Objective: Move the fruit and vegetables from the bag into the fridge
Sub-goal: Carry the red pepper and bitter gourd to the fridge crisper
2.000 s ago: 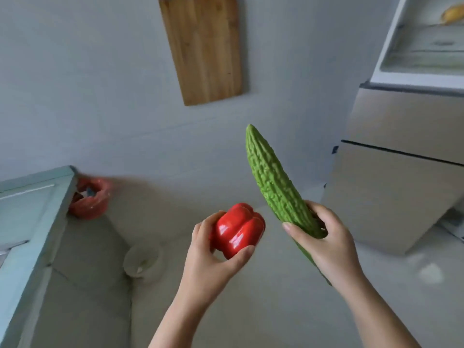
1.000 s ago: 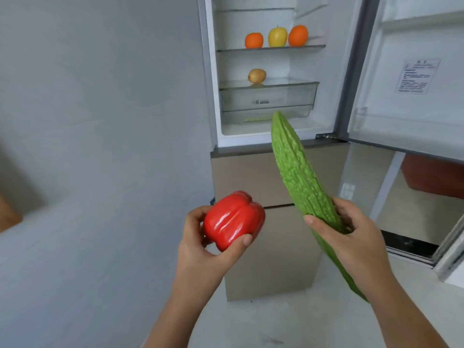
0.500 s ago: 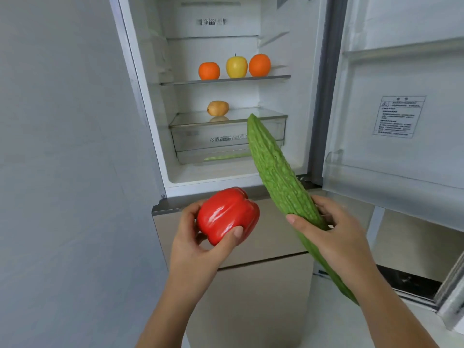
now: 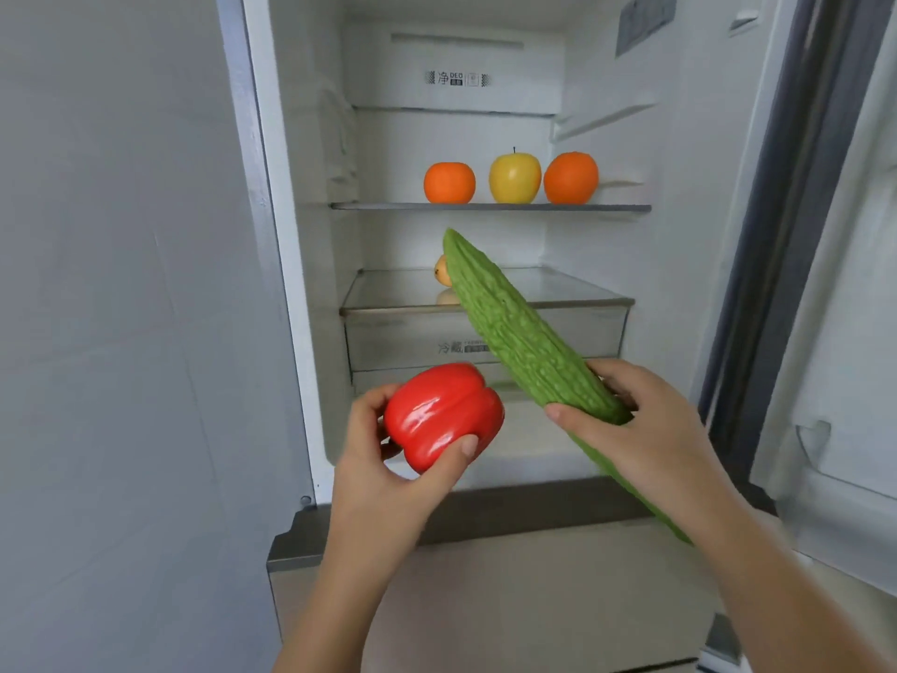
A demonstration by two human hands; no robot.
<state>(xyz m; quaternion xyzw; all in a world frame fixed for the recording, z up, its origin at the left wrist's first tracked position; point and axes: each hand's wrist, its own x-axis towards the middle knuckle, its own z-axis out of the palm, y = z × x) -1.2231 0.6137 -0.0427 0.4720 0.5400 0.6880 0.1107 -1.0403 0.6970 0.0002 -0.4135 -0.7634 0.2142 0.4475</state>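
1. Head view now faces the open white fridge squarely; half a second ago it sat further off, so you have closed in.
2. Your left hand stays curled around the glossy red bell pepper, just left of your right hand, which stays wrapped around the long bumpy green bitter gourd.
3. Both vegetables hang in front of the clear glass shelf beyond your hands; placing them looks next.
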